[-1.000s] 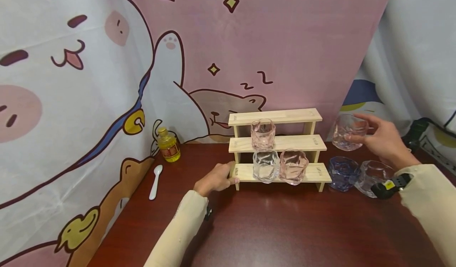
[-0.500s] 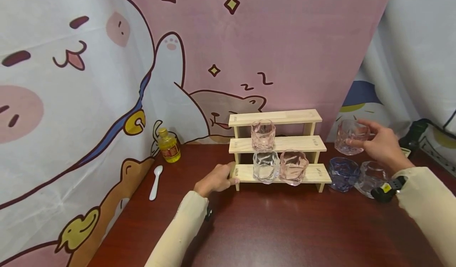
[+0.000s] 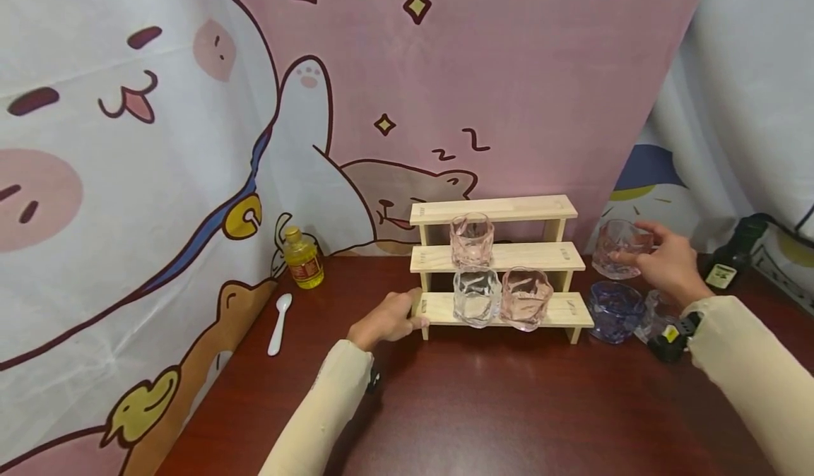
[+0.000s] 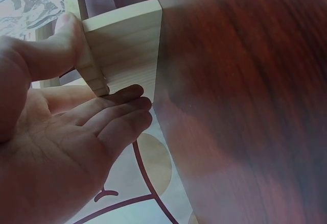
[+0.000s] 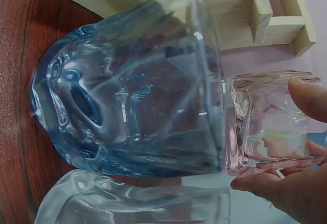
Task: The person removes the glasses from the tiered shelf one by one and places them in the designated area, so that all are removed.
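Observation:
My right hand (image 3: 670, 260) holds a faceted pink-tinted glass (image 3: 617, 250) between thumb and fingers, raised just behind and above a blue glass (image 3: 615, 312). In the right wrist view the pink glass (image 5: 273, 124) appears past the blue glass's rim, with thumb on one side and fingers on the other. A clear glass (image 3: 655, 313), partly hidden by my wrist, stands beside the blue one. My left hand (image 3: 389, 317) grips the left end of the lowest step of a wooden three-step shelf (image 3: 496, 257); in the left wrist view the thumb lies over the board (image 4: 122, 45), fingers under it.
On the lowest step sit a clear glass (image 3: 477, 299) and a pink glass (image 3: 525, 299). Another pink glass (image 3: 471, 241) is on the middle step. At left are a yellow bottle (image 3: 303, 260) and white spoon (image 3: 278, 324). A dark green bottle (image 3: 734, 250) stands far right.
My right hand has lowered a little with the pink glass and drifted slightly left, uncovering more of the dark green bottle. My left hand keeps its grip on the shelf.

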`<action>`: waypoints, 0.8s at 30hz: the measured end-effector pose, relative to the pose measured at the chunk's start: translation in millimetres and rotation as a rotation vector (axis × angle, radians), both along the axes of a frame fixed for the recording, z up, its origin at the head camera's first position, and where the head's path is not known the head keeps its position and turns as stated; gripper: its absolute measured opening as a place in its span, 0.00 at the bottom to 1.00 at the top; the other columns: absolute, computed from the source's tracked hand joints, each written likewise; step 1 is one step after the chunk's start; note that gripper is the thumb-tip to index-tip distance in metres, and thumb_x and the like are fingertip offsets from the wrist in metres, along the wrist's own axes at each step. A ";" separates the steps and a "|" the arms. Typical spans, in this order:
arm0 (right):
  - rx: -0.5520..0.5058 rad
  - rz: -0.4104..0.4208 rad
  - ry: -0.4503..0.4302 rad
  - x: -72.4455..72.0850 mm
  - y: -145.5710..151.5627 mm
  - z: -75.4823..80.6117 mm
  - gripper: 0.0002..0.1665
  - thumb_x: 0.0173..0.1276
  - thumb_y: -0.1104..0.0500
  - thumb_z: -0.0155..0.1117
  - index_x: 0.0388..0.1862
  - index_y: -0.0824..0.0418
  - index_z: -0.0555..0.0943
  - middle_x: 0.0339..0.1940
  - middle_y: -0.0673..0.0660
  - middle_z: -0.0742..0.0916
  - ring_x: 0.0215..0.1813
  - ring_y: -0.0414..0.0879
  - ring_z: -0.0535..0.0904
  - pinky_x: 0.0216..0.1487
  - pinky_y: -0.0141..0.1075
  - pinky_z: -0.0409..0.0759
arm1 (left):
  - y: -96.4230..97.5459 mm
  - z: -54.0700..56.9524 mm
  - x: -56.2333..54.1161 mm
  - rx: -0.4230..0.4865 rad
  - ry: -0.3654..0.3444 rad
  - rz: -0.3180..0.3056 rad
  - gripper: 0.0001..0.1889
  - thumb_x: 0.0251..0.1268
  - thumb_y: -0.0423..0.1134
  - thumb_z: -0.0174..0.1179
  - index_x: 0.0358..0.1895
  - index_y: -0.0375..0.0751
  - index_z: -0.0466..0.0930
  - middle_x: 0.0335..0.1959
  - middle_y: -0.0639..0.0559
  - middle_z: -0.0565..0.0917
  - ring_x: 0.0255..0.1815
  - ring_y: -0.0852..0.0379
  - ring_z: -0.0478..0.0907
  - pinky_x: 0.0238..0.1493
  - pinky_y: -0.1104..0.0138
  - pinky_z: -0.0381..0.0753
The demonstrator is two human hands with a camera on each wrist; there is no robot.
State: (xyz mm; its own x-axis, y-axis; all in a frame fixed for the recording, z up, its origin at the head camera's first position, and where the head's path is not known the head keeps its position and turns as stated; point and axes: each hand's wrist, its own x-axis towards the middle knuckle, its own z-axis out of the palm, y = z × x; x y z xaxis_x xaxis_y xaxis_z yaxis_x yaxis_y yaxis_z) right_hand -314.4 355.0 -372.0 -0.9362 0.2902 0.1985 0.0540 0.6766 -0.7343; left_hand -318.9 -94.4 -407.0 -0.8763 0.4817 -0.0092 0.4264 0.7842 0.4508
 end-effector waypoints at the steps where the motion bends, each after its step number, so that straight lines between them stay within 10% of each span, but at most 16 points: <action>1: -0.015 -0.005 -0.009 -1.5 0.1 -0.7 0.50 0.67 0.58 0.69 0.80 0.67 0.52 0.67 0.80 0.72 0.62 0.73 0.72 0.40 0.45 0.82 | 0.1 0.3 0.1 -0.001 -0.002 0.002 0.22 0.69 0.41 0.64 0.63 0.41 0.72 0.43 0.47 0.83 0.42 0.54 0.76 0.49 0.60 0.78; 4: -0.048 -0.006 -0.039 -4.5 0.8 -3.2 0.51 0.68 0.58 0.68 0.80 0.68 0.51 0.67 0.80 0.72 0.61 0.73 0.72 0.45 0.54 0.80 | 0.2 1.1 0.8 -0.004 -0.012 0.007 0.23 0.69 0.42 0.64 0.63 0.40 0.72 0.42 0.47 0.83 0.42 0.55 0.75 0.49 0.60 0.77; 24: -0.076 0.063 -0.113 -18.6 1.8 -16.6 0.49 0.63 0.65 0.65 0.77 0.77 0.51 0.64 0.83 0.72 0.54 0.69 0.77 0.35 0.40 0.81 | 0.6 -0.1 0.7 -0.007 -0.008 0.006 0.23 0.69 0.41 0.64 0.64 0.40 0.72 0.42 0.47 0.83 0.42 0.55 0.76 0.48 0.61 0.77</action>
